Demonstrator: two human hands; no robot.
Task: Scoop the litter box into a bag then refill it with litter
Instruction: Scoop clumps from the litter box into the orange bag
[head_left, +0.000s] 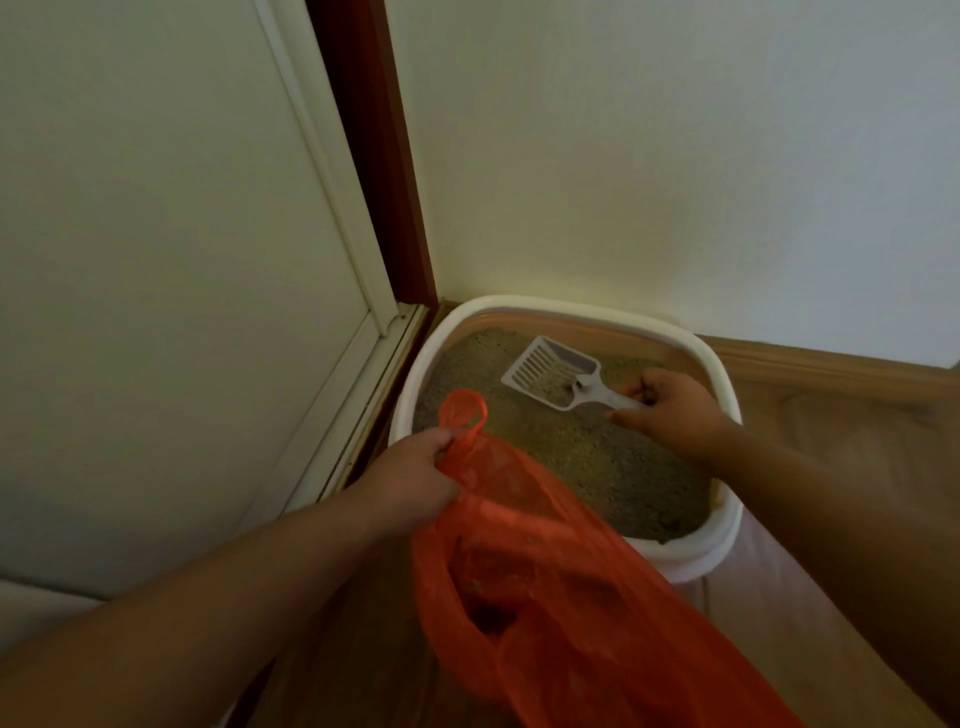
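A white litter box (724, 387) stands in the room's corner, filled with grey-tan litter (587, 462). My right hand (670, 410) grips the handle of a white slotted scoop (553, 371), whose head lies over the litter at the back of the box with a few bits in it. My left hand (410, 478) grips one handle of an orange plastic bag (561, 587). The bag hangs open over the box's near left edge and down to the floor. Some dark clumps show through the bag's side.
A white door (171, 291) with a dark red frame (374, 156) is at the left. A pale wall (649, 156) runs behind the box. Wooden floor (831, 415) and a baseboard lie to the right.
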